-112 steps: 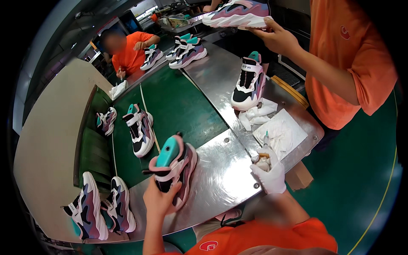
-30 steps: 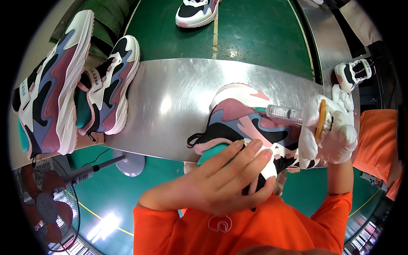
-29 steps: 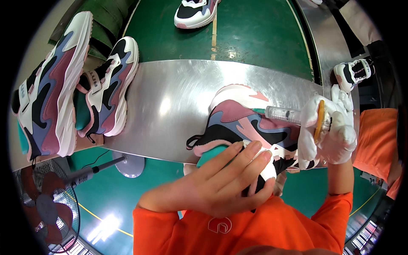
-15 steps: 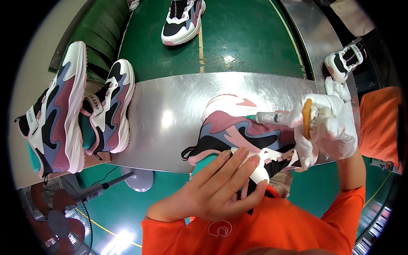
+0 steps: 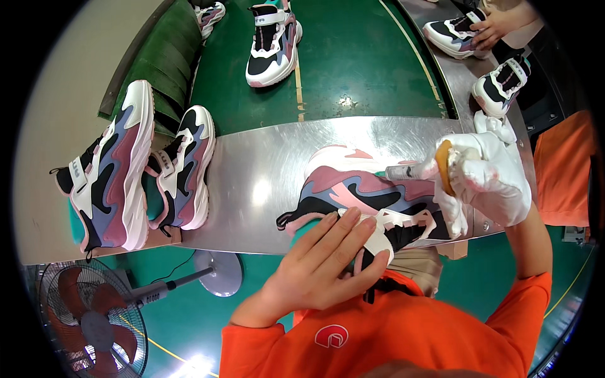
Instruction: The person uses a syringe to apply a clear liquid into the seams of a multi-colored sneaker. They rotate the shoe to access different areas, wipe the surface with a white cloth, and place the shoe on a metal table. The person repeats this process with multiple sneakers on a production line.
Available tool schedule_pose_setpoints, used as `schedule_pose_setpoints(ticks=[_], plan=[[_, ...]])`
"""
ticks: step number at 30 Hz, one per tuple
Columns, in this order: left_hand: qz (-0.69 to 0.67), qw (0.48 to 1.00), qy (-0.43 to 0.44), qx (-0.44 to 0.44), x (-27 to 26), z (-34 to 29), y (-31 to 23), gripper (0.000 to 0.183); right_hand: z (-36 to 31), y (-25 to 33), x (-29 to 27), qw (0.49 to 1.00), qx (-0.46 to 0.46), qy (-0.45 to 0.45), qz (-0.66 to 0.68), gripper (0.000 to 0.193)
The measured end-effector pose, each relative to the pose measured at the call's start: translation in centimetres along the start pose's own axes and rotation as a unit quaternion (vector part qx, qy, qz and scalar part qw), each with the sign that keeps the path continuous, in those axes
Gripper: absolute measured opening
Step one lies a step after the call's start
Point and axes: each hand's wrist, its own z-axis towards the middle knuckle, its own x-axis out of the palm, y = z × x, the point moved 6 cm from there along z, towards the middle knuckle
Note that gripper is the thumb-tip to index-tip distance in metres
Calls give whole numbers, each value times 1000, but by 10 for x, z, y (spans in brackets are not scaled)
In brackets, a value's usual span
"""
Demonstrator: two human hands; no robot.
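Note:
A sneaker (image 5: 354, 193) in mauve, black, blue and white lies on its side before me, its white sole facing away. My bare left hand (image 5: 321, 268) grips it from the near side, fingers laid over the white strap and thumb apart. My right hand (image 5: 488, 179), in a stained white glove with an orange-brown band round a finger, is closed around a clear syringe (image 5: 403, 172). The syringe's green tip meets the upper near the sole edge, though whether it touches I cannot tell. The plunger end is hidden by the glove.
Two similar sneakers (image 5: 120, 183) (image 5: 188, 173) rest at the left. Another sneaker (image 5: 272, 50) sits on the green belt (image 5: 359, 82) beyond the metal table edge (image 5: 252, 160). At upper right, another person's hand (image 5: 498, 25) holds a sneaker, near one more sneaker (image 5: 501, 85). A fan (image 5: 94, 321) stands lower left.
The whole view has shifted slightly. Another person's hand with a sneaker now shows at upper right. My hands keep their hold, and the syringe tip sits a little farther right along the shoe.

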Motion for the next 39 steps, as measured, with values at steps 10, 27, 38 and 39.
schedule_pose_setpoints(ticks=[10,27,38,39], plan=[[-31,999,-3,-10,1,8,-2,26,-14,-4,-18,996,-26,41,74,44],[-33,998,3,-60,2,13,0,32,-38,-12,-47,994,-52,-32,85,51],[27,998,44,-19,4,12,-3,26,-56,-31,-67,986,-102,-121,58,63],[26,999,41,-20,4,13,-4,24,-59,-36,-71,984,-111,-128,60,63]])
